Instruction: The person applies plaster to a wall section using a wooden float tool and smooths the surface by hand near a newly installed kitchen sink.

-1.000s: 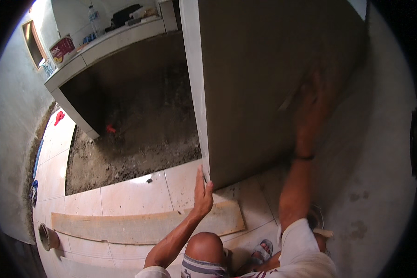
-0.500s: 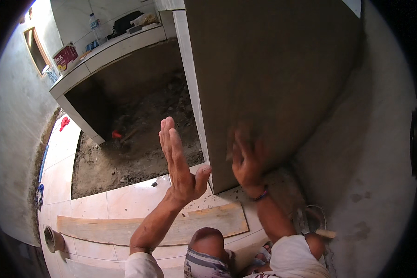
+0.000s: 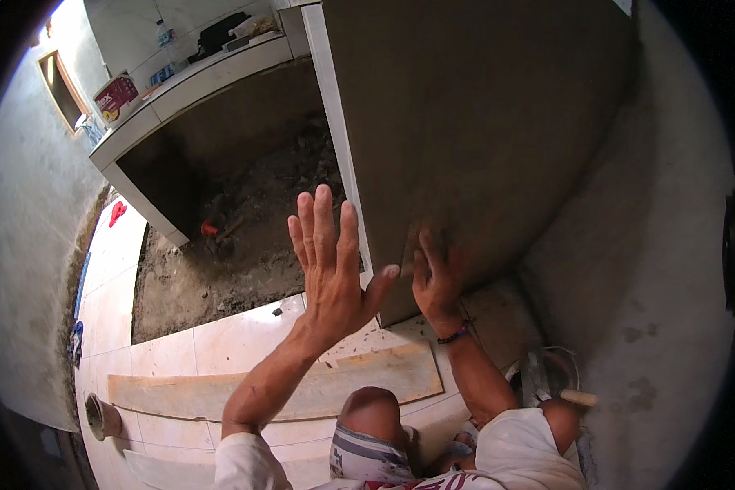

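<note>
My left hand (image 3: 328, 261) is raised, empty, with its fingers spread apart, in front of the white tiled edge (image 3: 340, 122) of a partition. My right hand (image 3: 439, 282), a dark band at its wrist, is low against the brown-grey plastered face (image 3: 482, 131) of that partition. Its fingers point up and are partly smeared by motion. Beside them shows the edge of a flat, plaster-coloured piece; its kind is hard to make out.
Left of the partition, a tiled counter (image 3: 212, 77) holds a bottle (image 3: 167, 37) and a tub (image 3: 117, 96). Beneath are soil and a red-headed tool (image 3: 210, 229). A long board (image 3: 278, 388) and a bucket (image 3: 103, 416) lie on the tiles. A wooden-handled tool (image 3: 578, 398) rests right.
My left hand has turned and opened wider, its fingers now spread and its palm toward the partition. My right hand stays low on the plaster, shifted only slightly. The view has moved a little.
</note>
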### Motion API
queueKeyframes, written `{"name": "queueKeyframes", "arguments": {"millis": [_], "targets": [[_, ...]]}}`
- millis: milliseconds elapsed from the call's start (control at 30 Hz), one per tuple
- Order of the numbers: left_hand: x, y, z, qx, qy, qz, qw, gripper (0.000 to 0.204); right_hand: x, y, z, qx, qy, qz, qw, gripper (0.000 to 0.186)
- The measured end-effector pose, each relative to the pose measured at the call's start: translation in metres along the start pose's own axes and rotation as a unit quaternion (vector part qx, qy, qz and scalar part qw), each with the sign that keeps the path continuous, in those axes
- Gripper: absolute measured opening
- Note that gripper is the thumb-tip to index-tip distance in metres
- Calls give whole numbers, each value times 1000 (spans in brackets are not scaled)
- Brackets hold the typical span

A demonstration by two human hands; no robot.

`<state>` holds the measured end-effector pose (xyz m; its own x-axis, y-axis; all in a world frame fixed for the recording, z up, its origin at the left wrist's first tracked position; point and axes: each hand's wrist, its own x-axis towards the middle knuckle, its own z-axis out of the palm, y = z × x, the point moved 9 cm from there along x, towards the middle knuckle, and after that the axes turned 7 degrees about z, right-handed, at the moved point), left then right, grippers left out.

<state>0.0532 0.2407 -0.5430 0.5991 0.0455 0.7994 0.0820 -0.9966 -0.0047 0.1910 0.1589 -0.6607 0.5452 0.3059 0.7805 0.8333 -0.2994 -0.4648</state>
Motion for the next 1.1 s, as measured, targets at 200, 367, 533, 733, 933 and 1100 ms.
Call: {"name": "queueKeyframes", "arguments": {"millis": [200,367,533,733,933,1100], "targets": [[8,5,-2,23,-38,9,999,94,84,-28,-24,53,31,9,998,47],[10,5,2,22,-43,9,999,101,92,-42,-15,232,-34,38,971,45],[25,25,10,9,-19,80,997,79,-46,48,59,167,-115,-57,978,46],[46,44,2,101,-1,162,982,72,72,67,11,121,-71,-69,988,43],[129,67,8,247,-51,240,937,64,197,155,-82,117,33,74,990,42],[171,23,19,395,-99,223,886,71,188,128,-79,66,111,97,987,40]]}}
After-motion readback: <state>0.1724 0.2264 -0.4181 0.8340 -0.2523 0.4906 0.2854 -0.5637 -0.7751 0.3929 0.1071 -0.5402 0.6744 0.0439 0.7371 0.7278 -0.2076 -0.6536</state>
